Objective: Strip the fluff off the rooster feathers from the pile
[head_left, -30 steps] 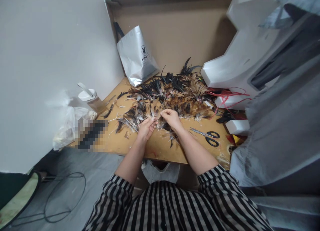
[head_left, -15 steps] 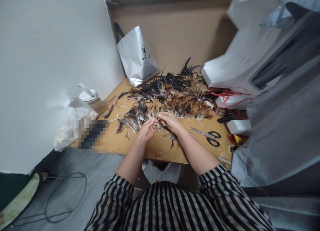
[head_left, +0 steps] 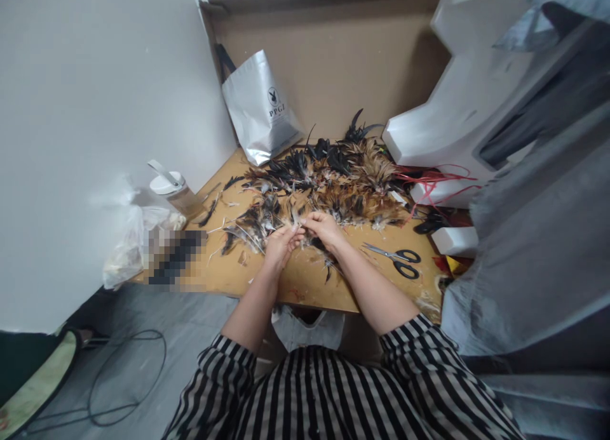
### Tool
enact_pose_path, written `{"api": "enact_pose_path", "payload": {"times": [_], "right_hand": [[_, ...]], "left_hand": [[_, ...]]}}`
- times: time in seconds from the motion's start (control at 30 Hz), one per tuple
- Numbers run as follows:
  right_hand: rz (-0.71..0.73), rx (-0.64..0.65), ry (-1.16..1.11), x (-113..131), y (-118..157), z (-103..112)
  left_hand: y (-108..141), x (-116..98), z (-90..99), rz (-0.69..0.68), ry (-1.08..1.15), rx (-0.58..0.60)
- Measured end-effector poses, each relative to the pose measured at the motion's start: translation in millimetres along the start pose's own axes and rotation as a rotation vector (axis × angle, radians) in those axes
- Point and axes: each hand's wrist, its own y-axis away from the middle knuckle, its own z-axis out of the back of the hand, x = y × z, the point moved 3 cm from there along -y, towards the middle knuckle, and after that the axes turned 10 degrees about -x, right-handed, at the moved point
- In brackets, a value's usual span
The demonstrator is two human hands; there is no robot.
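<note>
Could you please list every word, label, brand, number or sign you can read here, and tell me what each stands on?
"PPGZ": on the silver bag, under a circled rabbit-head emblem.
Too small to read: the faint mark just below those letters.
Hidden: anything on the pixelated patch.
I can make out no other text.

Two hands (head_left: 284, 243), dozens of feathers (head_left: 355, 202), one silver bag (head_left: 260, 113), one lidded container (head_left: 183, 200)

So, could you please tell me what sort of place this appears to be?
Probably a small craft workspace: feathers lie in rows across the table, with scissors and red cord towards the right.
</note>
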Motion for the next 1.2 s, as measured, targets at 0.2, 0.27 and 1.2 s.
{"api": "enact_pose_path", "payload": {"times": [0.2,0.27,1.2], "right_hand": [[0.090,-0.075,0.097,-0.4,-0.1,-0.2],[0.105,-0.084,0.120,-1.8,-1.2,0.3],[0.034,-0.065,0.107,-7.6,-2.2,-0.3]], "left_hand": [[3.6,1.5,-3.3,-0.018,-0.101,0.020],[3.9,1.9,-3.8,-0.015,-0.115,0.029],[1.9,2.7,-1.7,-0.061,-0.154,0.013]]}}
